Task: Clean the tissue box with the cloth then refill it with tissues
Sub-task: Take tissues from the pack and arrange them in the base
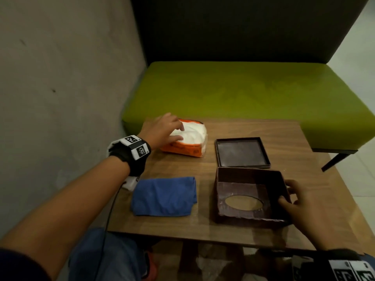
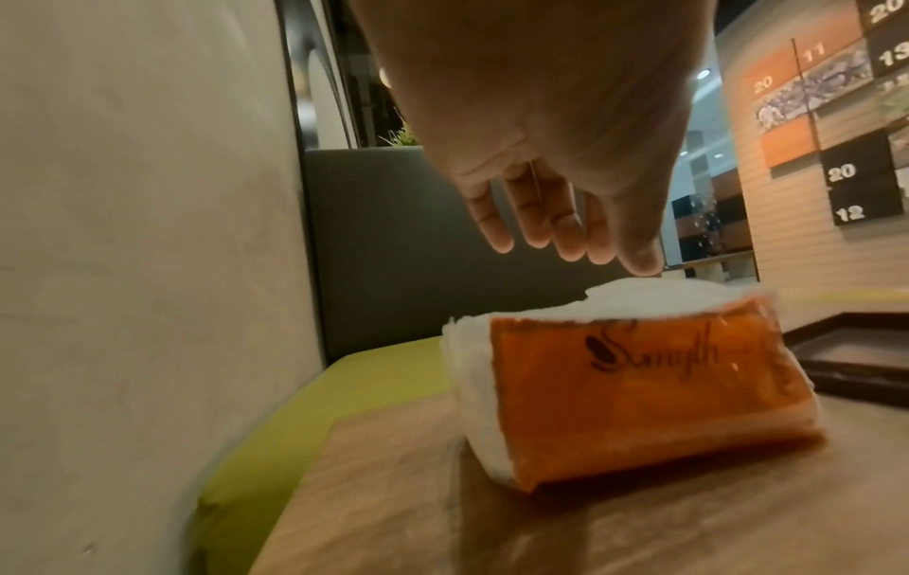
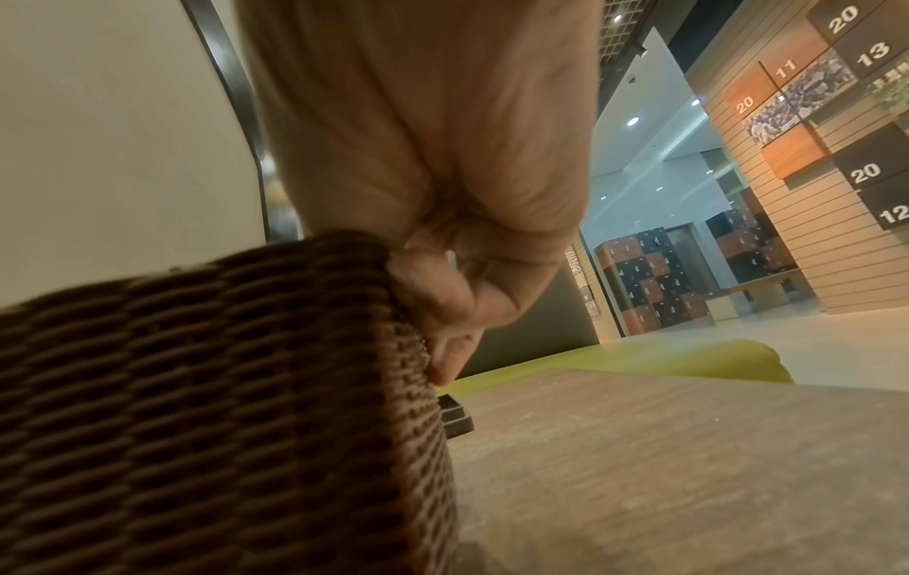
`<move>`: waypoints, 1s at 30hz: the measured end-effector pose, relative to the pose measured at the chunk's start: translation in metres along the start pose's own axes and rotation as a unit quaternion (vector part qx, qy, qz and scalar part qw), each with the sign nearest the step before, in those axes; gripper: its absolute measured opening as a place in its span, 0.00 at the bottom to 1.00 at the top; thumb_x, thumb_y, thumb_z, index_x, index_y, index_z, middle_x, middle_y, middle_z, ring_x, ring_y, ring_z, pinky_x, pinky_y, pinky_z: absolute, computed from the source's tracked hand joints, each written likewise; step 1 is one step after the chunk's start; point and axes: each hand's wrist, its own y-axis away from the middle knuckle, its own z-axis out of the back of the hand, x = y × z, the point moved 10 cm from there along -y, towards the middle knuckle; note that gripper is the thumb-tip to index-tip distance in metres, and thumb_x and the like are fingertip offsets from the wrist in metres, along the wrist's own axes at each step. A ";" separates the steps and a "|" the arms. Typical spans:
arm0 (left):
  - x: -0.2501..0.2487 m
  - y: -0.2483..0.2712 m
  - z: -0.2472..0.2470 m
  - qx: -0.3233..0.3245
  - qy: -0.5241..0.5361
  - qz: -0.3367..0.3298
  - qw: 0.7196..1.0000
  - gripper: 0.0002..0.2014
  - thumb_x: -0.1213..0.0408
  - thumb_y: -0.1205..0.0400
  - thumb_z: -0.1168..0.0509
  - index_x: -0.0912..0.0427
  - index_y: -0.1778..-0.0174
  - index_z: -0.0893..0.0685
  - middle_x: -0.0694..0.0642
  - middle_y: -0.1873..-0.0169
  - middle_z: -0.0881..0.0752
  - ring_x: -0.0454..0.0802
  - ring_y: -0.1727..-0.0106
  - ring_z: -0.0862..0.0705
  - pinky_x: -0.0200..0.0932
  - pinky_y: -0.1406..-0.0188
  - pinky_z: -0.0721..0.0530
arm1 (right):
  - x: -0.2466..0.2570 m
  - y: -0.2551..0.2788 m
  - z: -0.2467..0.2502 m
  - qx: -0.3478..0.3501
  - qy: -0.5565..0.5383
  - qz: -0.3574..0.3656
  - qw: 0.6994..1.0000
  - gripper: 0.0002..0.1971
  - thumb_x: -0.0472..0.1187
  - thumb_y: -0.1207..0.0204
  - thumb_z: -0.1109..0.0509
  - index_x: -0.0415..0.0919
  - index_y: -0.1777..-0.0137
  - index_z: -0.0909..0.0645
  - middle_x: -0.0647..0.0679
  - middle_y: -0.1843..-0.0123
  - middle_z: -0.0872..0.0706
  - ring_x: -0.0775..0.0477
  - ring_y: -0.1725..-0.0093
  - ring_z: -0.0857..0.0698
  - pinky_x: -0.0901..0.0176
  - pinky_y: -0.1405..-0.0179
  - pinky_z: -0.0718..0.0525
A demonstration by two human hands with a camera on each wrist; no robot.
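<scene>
An orange pack of white tissues [image 1: 186, 141] [image 2: 624, 393] lies open-topped at the table's far left. My left hand [image 1: 166, 128] [image 2: 565, 233] hovers over it with straight fingers, the tips touching the top tissue. The brown woven tissue box [image 1: 249, 173] [image 3: 221, 389] sits upside down at the near right, its oval slot facing the table. My right hand [image 1: 300, 201] [image 3: 443, 303] grips its right wall, thumb inside and fingers outside. A folded blue cloth [image 1: 164, 196] lies at the near left. The box's flat dark base panel [image 1: 242, 152] [image 2: 866, 350] lies behind the box.
The wooden table [image 1: 203, 226] is small, with its front edge near my knees. A green bench seat [image 1: 243, 88] with a dark backrest runs behind it. A grey wall [image 1: 60, 78] stands close on the left. A black cable hangs from my left wrist.
</scene>
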 end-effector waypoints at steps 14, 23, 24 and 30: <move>-0.009 -0.020 -0.016 0.033 -0.026 -0.060 0.997 0.10 0.60 0.21 0.34 0.55 0.46 0.15 0.52 0.46 0.16 0.54 0.42 0.24 0.44 0.54 0.35 | 0.114 0.038 -0.007 0.003 0.128 0.133 0.983 0.26 0.57 0.26 0.34 0.55 0.27 0.30 0.50 0.32 0.27 0.51 0.35 0.27 0.61 0.45 0.27; -0.007 -0.013 -0.030 0.097 -0.034 -0.101 0.990 0.21 0.49 0.26 0.28 0.55 0.40 0.16 0.54 0.42 0.17 0.57 0.41 0.23 0.54 0.49 0.23 | 0.230 0.043 -0.101 0.204 0.115 0.184 0.954 0.30 0.55 0.22 0.33 0.40 0.25 0.34 0.44 0.25 0.32 0.43 0.27 0.30 0.51 0.33 0.25; -0.007 -0.012 -0.030 0.095 -0.036 -0.105 0.989 0.22 0.49 0.27 0.27 0.55 0.39 0.17 0.54 0.41 0.17 0.57 0.40 0.24 0.54 0.49 0.23 | 0.235 0.040 -0.111 0.202 0.117 0.178 0.956 0.30 0.54 0.22 0.32 0.39 0.26 0.34 0.43 0.26 0.32 0.42 0.27 0.30 0.50 0.32 0.25; -0.007 -0.009 -0.026 0.078 -0.070 -0.135 0.985 0.23 0.50 0.29 0.26 0.55 0.41 0.20 0.55 0.41 0.22 0.55 0.40 0.26 0.46 0.52 0.33 | 0.251 0.014 -0.159 0.178 0.123 0.142 0.966 0.35 0.51 0.22 0.32 0.35 0.21 0.38 0.39 0.17 0.45 0.36 0.23 0.37 0.47 0.28 0.29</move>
